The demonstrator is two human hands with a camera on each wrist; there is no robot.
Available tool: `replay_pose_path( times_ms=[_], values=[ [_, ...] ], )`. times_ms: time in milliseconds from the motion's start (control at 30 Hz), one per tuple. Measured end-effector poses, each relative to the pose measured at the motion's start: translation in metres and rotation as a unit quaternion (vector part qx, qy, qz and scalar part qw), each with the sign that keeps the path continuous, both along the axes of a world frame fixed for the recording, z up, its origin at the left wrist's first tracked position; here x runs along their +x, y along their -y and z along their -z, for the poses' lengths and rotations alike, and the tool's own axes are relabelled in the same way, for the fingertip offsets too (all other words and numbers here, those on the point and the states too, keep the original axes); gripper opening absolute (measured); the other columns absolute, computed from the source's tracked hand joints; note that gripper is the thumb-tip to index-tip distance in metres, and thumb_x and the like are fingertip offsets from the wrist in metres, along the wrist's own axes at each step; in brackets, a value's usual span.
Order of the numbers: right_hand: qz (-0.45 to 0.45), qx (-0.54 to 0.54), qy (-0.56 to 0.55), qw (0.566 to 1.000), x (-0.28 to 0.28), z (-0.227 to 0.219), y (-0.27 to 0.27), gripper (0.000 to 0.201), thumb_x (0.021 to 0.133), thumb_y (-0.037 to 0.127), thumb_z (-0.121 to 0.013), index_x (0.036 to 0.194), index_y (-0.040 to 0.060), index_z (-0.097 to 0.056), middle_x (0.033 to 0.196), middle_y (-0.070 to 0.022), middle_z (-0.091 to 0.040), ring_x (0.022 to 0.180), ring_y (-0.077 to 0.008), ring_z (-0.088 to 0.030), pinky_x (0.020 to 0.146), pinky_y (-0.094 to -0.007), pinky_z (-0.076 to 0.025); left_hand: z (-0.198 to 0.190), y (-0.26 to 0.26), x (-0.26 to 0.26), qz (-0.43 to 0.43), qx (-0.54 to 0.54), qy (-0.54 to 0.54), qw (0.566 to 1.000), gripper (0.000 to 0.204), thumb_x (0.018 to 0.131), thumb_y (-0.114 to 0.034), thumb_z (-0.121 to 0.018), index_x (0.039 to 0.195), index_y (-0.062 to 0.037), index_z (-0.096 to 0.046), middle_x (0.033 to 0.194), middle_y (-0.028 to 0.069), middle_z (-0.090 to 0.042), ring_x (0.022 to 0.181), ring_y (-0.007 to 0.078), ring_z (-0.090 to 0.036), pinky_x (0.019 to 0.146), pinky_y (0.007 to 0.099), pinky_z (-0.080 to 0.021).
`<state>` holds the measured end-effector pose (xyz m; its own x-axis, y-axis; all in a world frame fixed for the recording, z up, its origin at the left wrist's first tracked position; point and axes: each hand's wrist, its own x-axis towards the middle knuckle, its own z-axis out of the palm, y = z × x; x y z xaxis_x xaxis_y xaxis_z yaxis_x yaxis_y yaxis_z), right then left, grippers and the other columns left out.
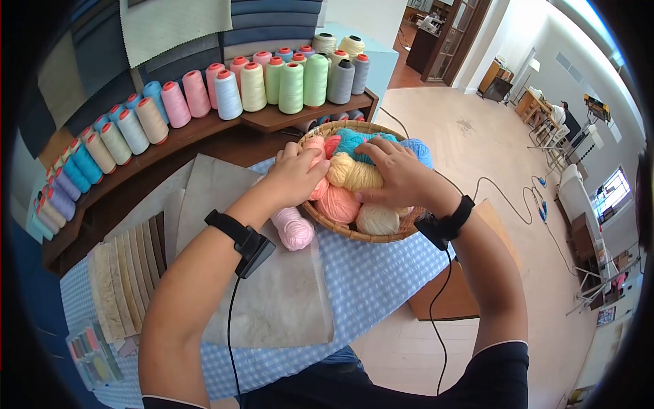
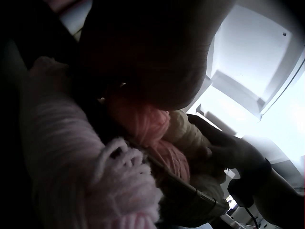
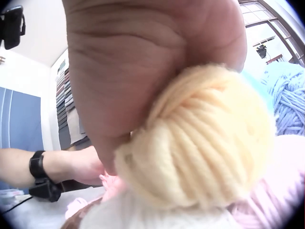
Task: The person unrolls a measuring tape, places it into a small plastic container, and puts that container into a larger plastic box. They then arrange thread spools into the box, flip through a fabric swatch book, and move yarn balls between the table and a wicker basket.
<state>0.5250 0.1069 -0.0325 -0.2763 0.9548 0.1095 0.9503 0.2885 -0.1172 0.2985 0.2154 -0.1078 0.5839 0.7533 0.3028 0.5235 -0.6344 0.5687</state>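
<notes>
Yellow skein runs left-to-right — right hand grasping it, left hand gripping peach skein.

I've got thread spools lining wooden shelf, fabric samples overlapping on checked tablecloth, cable snaking across floor.

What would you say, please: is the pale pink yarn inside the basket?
No, the pale pink yarn lies outside the basket, on the grey cloth.
</notes>
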Motion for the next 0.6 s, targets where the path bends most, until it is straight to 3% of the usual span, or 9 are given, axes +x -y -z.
replay_pose_path(
  times_ms=[200,233,267,333,367,433,600],
  values=[
    [0.003,0.024,-0.008,1.0,0.006,0.01,0.002,0.087,0.077,0.056,-0.076,0.144,0.0087,-0.045,0.146,-0.0228,-0.043,0.141,-0.0453,-0.036,0.115,-0.0549,-0.029,-0.011,-0.014,-0.027,0.055,-0.035,0.093,0.994,0.046,0.098,-0.039,-0.053,0.127,-0.0048,-0.062,0.127,0.0215,-0.056,0.119,0.0407,-0.052,0.104,0.0452,-0.043],
    [-0.001,0.043,-0.017,0.999,0.007,0.01,0.003,0.086,0.076,0.056,-0.076,0.142,0.0086,-0.048,0.141,-0.022,-0.047,0.139,-0.0441,-0.038,0.113,-0.0554,-0.031,-0.011,-0.019,-0.038,0.02,-0.025,0.09,0.995,0.038,0.094,-0.021,-0.057,0.128,-0.0038,-0.06,0.129,0.0206,-0.057,0.121,0.0374,-0.053,0.105,0.0419,-0.042],
    [-0.001,0.044,-0.018,0.999,0.007,0.008,0.004,0.086,0.076,0.056,-0.076,0.142,0.0086,-0.048,0.141,-0.022,-0.047,0.139,-0.0441,-0.038,0.113,-0.0554,-0.031,-0.008,-0.02,-0.052,0.019,-0.023,0.088,0.996,0.038,0.094,-0.021,-0.057,0.128,-0.0038,-0.06,0.129,0.0206,-0.057,0.121,0.0374,-0.053,0.105,0.0419,-0.042],
    [-0.032,0.037,-0.036,0.998,0.009,0.001,0.004,0.083,0.08,0.055,-0.076,0.141,0.0057,-0.049,0.14,-0.0226,-0.049,0.136,-0.0399,-0.044,0.112,-0.0511,-0.036,0.004,-0.015,-0.08,0.057,0.067,-0.035,0.995,0.043,0.085,-0.004,-0.058,0.128,-0.0054,-0.06,0.135,0.0194,-0.054,0.121,0.0385,-0.052,0.105,0.0436,-0.042],
    [-0.033,0.039,-0.036,0.998,0.011,-0.003,0.004,0.083,0.08,0.055,-0.076,0.141,0.0057,-0.049,0.14,-0.0226,-0.049,0.136,-0.0399,-0.044,0.112,-0.0511,-0.036,0.013,-0.008,-0.088,0.072,0.107,-0.069,0.989,0.055,0.077,0.006,-0.059,0.13,-0.0075,-0.059,0.135,0.0184,-0.053,0.125,0.0385,-0.05,0.106,0.0445,-0.042],
    [-0.022,0.013,-0.279,0.96,0.016,-0.01,0.003,0.074,0.087,0.052,-0.073,0.138,0.0019,-0.052,0.136,-0.0216,-0.056,0.128,-0.034,-0.054,0.107,-0.0444,-0.043,0.012,0.007,-0.096,0.075,0.109,-0.113,0.985,0.055,0.076,0.005,-0.06,0.13,-0.0079,-0.059,0.135,0.018,-0.052,0.126,0.0383,-0.049,0.106,0.0445,-0.042],
    [0.017,0.08,-0.287,0.954,0.02,-0.038,0.018,0.063,0.094,0.049,-0.067,0.133,-0.0004,-0.057,0.128,-0.0191,-0.064,0.12,-0.0294,-0.061,0.101,-0.0405,-0.049,-0.007,0.02,-0.098,0.05,0.072,-0.223,0.971,0.056,0.074,0.004,-0.063,0.128,-0.0075,-0.059,0.132,0.0174,-0.053,0.128,0.0373,-0.049,0.106,0.0426,-0.043]
  ],
)
